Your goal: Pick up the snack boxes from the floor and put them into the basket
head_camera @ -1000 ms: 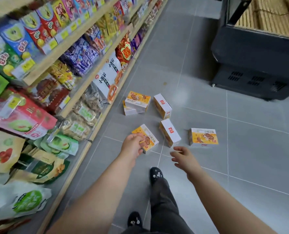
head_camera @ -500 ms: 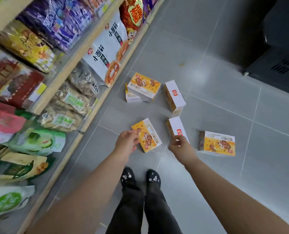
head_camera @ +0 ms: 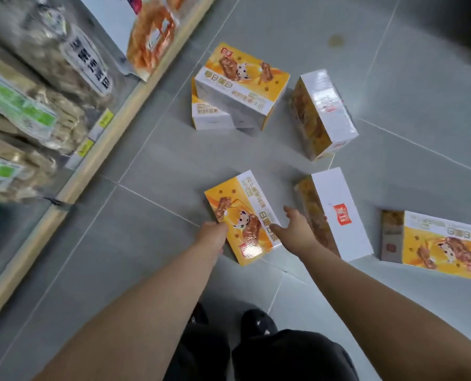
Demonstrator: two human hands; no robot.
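Snack box (head_camera: pixel 244 215) between both hands, edges free.

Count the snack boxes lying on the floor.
6: two stacked by the shelf, one right of them, one between both hands, two further right.

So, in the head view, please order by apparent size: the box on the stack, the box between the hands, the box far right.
1. Stacked box and far-right box: alike, unranked.
2. Box between the hands: smaller looking, partly covered by left hand and right hand.
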